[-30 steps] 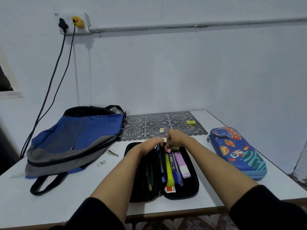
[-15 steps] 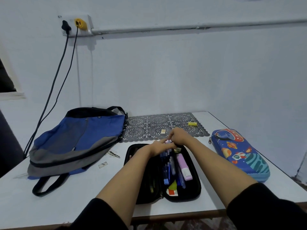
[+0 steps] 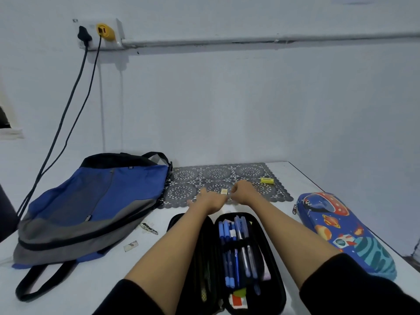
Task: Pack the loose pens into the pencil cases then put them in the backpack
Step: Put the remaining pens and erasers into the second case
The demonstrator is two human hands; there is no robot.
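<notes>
The black pencil case (image 3: 276, 280) lies open at the table's front edge, with several blue pens (image 3: 236, 258) held under its inner flap. Both my hands reach past its far end onto the lace mat (image 3: 218, 175). My left hand (image 3: 208, 198) has its fingers spread flat. My right hand (image 3: 244, 192) has curled fingers. A small pale eraser (image 3: 224, 191) lies between them; whether a finger touches it is unclear. The blue space-print pencil case (image 3: 341, 233) lies closed on the right. The blue and grey backpack (image 3: 91, 208) lies flat on the left.
A yellow sharpener (image 3: 266, 180) sits on the mat's right end. Two paper scraps (image 3: 148, 228) (image 3: 131, 245) lie near the backpack. Two cables (image 3: 66, 123) hang from the wall socket (image 3: 100, 32) behind the backpack. The table edge runs close behind the space-print case.
Both hands left the top of the black case and moved forward onto the mat by the eraser. The pen flap now lies over the right half, covering the highlighters.
</notes>
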